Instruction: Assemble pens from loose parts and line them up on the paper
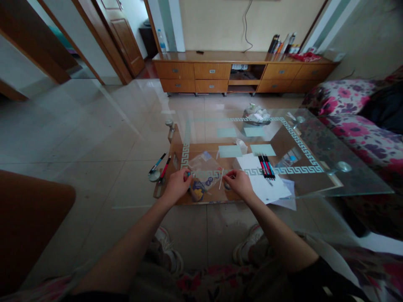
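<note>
My left hand [179,185] is closed over the near left part of the glass table. Its fingers pinch a small dark piece with a blue end [189,173], which looks like part of a pen and is mostly hidden. Facing it, my right hand [238,182] pinches a thin white stick [221,179], like a pen refill, held nearly upright. Between and below the hands lies a clear plastic bag [204,161] with blue and yellow print. Several red, blue and black pens [266,167] lie side by side on white paper [262,188] to the right.
Two pens, one blue [157,163] and one red [165,168], lie at the left end of the glass table [355,176]. A crumpled tissue [242,146], a bottle [287,161] and a lined bin [256,115] show farther back. A wooden cabinet [210,71] lines the wall.
</note>
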Demonstrator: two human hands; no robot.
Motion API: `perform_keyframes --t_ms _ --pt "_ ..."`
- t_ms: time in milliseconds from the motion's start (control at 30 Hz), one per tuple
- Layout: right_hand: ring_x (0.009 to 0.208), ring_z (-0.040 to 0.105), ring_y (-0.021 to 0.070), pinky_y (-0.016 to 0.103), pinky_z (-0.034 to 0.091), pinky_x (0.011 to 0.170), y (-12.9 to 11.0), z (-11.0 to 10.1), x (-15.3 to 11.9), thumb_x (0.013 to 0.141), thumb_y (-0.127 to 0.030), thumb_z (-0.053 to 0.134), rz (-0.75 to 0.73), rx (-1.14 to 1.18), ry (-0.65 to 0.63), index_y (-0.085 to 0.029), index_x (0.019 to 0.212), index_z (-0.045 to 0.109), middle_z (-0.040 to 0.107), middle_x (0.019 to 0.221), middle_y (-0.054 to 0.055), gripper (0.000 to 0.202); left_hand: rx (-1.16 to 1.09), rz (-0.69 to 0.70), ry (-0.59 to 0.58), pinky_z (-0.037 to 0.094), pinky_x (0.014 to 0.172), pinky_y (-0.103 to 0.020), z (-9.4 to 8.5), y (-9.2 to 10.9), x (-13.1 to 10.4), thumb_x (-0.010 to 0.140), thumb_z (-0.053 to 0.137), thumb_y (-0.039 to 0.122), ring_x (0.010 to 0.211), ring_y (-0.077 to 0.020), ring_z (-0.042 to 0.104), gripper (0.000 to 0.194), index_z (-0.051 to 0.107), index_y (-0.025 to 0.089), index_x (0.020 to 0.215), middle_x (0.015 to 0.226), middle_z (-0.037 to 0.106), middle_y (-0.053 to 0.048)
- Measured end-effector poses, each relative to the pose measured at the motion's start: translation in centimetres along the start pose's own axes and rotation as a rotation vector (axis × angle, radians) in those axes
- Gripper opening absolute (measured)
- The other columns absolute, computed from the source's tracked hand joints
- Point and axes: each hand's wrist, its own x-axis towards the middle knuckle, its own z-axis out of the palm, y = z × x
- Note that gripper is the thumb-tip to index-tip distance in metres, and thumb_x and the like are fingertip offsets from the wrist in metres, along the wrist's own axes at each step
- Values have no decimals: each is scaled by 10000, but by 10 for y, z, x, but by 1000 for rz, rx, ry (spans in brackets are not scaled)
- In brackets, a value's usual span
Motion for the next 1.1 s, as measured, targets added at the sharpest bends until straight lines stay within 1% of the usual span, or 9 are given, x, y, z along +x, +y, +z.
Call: perform_keyframes --t_ms 100,200,300,400,567,700,900,1000,1100 --pt "764 663 195 263 444 674 -1 -7 3 883 -434 586 -15 35 14 -166 922 749 735 836 77 317 -16 -8 -37 396 619 -270 0 -2 1 883 592 374 633 -187 602 271 655 184 1066 680 634 -18" --pt "856 665 185 252 462 756 3 -16 7 912 -265 505 -61 104 -4 -154 1035 742 740 934 76 289 -59 -4 -27 443 683 -299 0 -1 1 913 557 357 722 -231 660 281 632 190 1126 772 690 -68" --pt "937 647 182 256 463 857 9 -20 9 842 -93 472 -100 74 2 -142 1159 711 717 1033 93 400 -65 1 -14 473 787 -337 0 1 -1 926 532 291 856 -279 694 292 602 193 1191 879 719 -116" --pt "978 626 196 277 452 934 15 -18 8 768 -30 492 -162 0 22 -136 1179 713 673 1096 123 478 -29 -15 -46 481 839 -357 -1 3 -1 934 525 282 910 -302 698 323 573 185 1239 904 722 -139" --pt "1038 599 224 297 428 1011 19 -8 6 757 -37 528 -209 -74 60 -112 1203 697 611 1157 154 483 -65 -10 -25 484 871 -363 -4 2 3 946 504 278 952 -311 699 309 563 184 1234 957 723 -159" --pt "1109 560 241 304 398 1063 17 -5 3 791 -86 562 -246 -151 70 -72 1213 672 553 1220 181 436 20 24 -78 494 853 -384 -8 -1 5 972 434 276 940 -316 703 331 542 168 1267 959 720 -174" --pt "1212 490 260 330 368 1094 16 -17 -6 823 -99 561 -379 -255 -3 -67 1242 637 521 1251 199 426 -18 142 -87 469 973 -396 -7 -9 -3 981 394 274 1086 -286 661 326 544 172 1253 1094 696 -159" --pt "1183 519 249 346 376 1088 20 -24 -11 828 -102 572 -455 -269 -68 -83 1261 620 488 1316 199 436 -64 128 -8 436 1041 -420 -3 -6 -12 966 388 245 1169 -288 616 343 530 135 1259 1207 643 -187" --pt "1167 541 247 366 393 1075 27 -30 -15 829 -118 591 -515 -253 -109 -98 1348 554 472 1351 190 521 -64 99 15 422 1065 -437 -2 0 -25 915 475 239 1170 -297 603 427 475 96 1318 1208 616 -204"
